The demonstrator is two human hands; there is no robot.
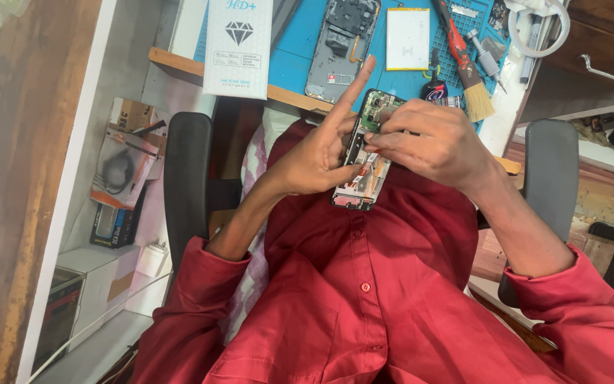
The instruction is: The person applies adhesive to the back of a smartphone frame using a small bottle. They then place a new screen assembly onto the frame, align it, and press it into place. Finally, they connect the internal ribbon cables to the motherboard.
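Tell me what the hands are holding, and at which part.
The left hand grips an opened phone by its left long edge. The right hand presses fingertips on its upper inside.

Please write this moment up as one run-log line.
left hand: grips opened phone, index finger raised | right hand: fingertips on phone's upper half | behind: second opened phone, brush on blue mat

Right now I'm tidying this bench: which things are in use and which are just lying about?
In use:
opened phone
left hand
right hand

Lying about:
second opened phone
battery
brush
white box
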